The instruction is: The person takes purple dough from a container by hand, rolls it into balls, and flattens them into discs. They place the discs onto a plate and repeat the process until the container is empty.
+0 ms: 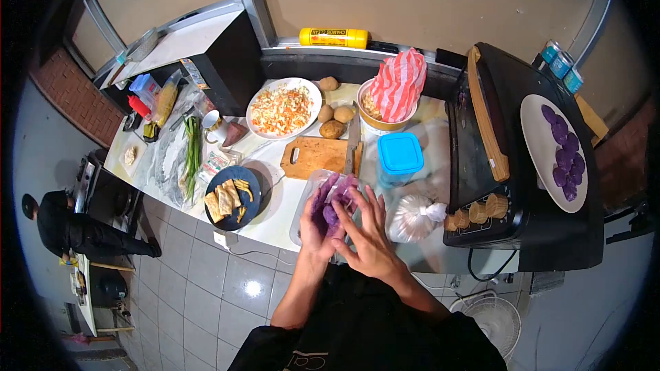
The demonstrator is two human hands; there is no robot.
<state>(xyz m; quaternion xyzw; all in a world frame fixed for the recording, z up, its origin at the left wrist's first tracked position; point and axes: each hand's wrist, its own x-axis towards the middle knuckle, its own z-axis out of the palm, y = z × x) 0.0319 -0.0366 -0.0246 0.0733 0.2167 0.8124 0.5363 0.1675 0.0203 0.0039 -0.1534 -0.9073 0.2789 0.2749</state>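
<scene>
Purple dough [331,217] lies cupped in my left hand [315,230], whose fingers are smeared with purple. My right hand [369,230] is over it, fingers spread, with the fingertips against the dough. Beneath both hands sits a clear plastic container [295,228], mostly hidden by them. Just beyond is a wooden cutting board [313,156] with a knife [353,141] lying across its right end. On top of the black oven, a white oval plate [540,143] holds several shaped purple pieces [565,144].
A blue-lidded tub [400,154] and a tied plastic bag [412,220] stand to the right. Left are a dark plate [254,214] of folded pastries, green onions [192,158] and a bowl [316,106] of shredded vegetables. Potatoes [333,129] lie behind the board. Another person [69,223] stands far left.
</scene>
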